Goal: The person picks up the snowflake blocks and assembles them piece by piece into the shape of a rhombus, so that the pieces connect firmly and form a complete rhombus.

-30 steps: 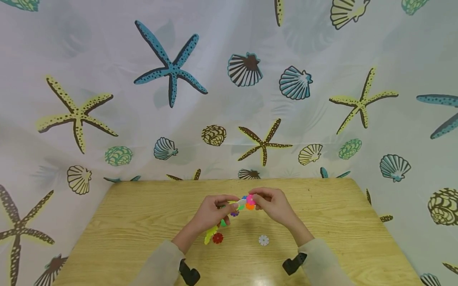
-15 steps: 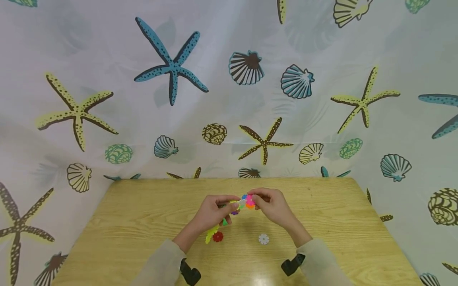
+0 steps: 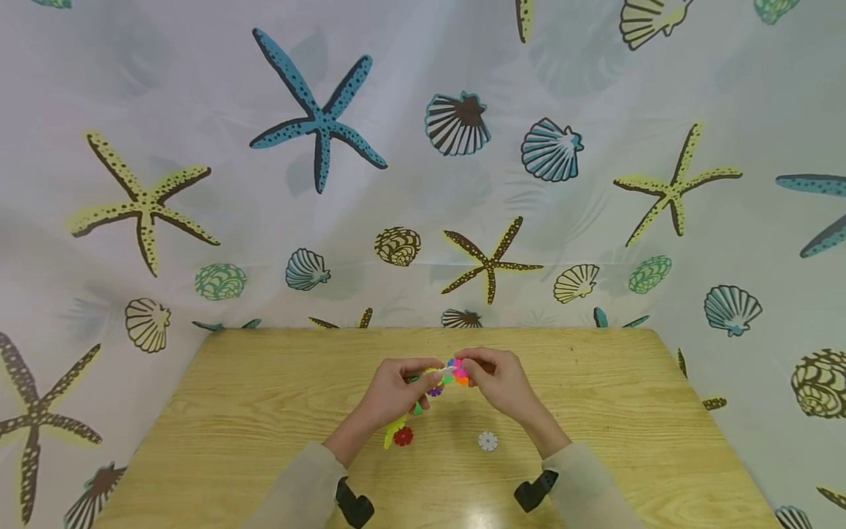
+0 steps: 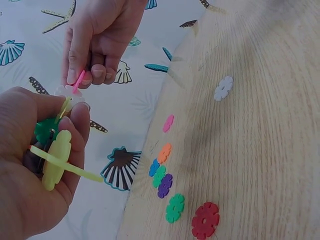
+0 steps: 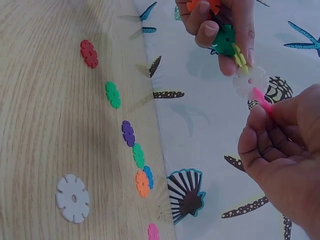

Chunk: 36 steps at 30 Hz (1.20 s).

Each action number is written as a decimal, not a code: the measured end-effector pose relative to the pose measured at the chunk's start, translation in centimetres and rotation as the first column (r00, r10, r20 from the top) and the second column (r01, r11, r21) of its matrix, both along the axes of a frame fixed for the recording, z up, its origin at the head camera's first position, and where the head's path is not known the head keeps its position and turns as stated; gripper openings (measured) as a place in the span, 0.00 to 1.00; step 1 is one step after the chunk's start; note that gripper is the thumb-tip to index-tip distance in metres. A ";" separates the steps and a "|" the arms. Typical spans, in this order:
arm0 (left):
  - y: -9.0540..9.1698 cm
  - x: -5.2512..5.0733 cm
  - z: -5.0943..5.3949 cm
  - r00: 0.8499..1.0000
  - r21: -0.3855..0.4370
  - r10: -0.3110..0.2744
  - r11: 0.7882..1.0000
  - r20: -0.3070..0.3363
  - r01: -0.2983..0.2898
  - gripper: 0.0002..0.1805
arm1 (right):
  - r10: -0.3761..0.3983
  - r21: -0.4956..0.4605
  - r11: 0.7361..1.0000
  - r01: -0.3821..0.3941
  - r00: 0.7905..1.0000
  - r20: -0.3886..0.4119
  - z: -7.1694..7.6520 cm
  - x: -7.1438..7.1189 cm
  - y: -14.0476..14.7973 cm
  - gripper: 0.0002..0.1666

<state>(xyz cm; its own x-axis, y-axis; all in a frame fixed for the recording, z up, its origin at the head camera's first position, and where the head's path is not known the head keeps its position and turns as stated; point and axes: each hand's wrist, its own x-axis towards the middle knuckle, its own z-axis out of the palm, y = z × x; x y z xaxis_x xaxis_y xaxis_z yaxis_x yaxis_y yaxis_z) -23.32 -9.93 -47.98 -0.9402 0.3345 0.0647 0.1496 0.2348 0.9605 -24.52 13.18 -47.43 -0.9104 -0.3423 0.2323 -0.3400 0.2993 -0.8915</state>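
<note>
In the head view my left hand [image 3: 395, 389] grips a chain of notched plastic snowflake discs above the table. In the left wrist view yellow discs [image 4: 56, 160] of the chain cross each other near the palm. The right wrist view shows its orange disc [image 5: 207, 6], a green disc [image 5: 225, 39], a small yellow disc [image 5: 240, 59] and, at the end, a white disc [image 5: 250, 81]. My right hand [image 3: 499, 378] pinches a pink disc [image 5: 262, 99] edge-on between thumb and fingers. The pink disc meets the white disc's rim; how deep it sits in a slot cannot be seen.
Loose discs lie on the wooden table [image 3: 595, 411]: red [image 4: 205, 221], green [image 4: 175, 208], purple [image 4: 165, 186], light green [image 4: 159, 176], blue [image 4: 154, 168], orange [image 4: 164, 152] and pink [image 4: 168, 123]. A loose white disc [image 3: 487, 441] lies nearer. A patterned cloth [image 3: 423, 184] surrounds the table.
Both hands have drifted slightly closer together, keeping their grips. The white disc between them has turned and looks narrower in the head view.
</note>
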 end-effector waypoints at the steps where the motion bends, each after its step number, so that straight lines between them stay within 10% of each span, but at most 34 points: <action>1: -0.1 0.0 -0.1 1.000 -0.001 -0.007 1.000 -0.003 0.007 0.17 | 0.006 -0.001 1.000 -0.006 1.000 0.008 0.0 -0.1 0.0 0.15; 36: -0.3 -0.5 0.4 0.959 0.082 -0.185 0.982 0.213 0.171 0.22 | 0.072 -0.119 0.991 -0.055 0.987 0.144 0.3 -0.4 -0.6 0.13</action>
